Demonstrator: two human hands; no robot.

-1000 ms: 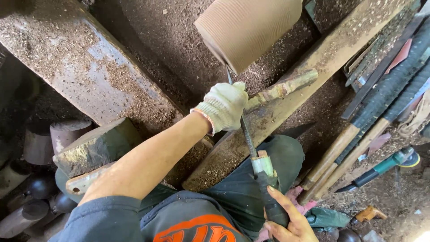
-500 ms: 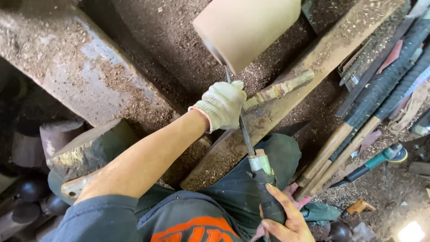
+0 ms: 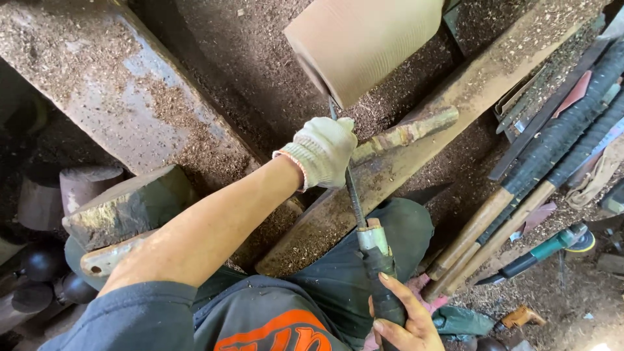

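Turning chisel pressed to a wooden cylinder on the lathe

Gloved left hand (image 3: 323, 155) fingers were curled tight over the turning chisel (image 3: 364, 237) shaft at frame centre; the bare right hand (image 3: 402, 318), lower centre, was wrapped round its dark handle. The long steel tool looked stiff and fairly heavy, best held at both ends. Its tip met the pale ridged wooden cylinder (image 3: 370, 42), upper centre, amid sawdust.
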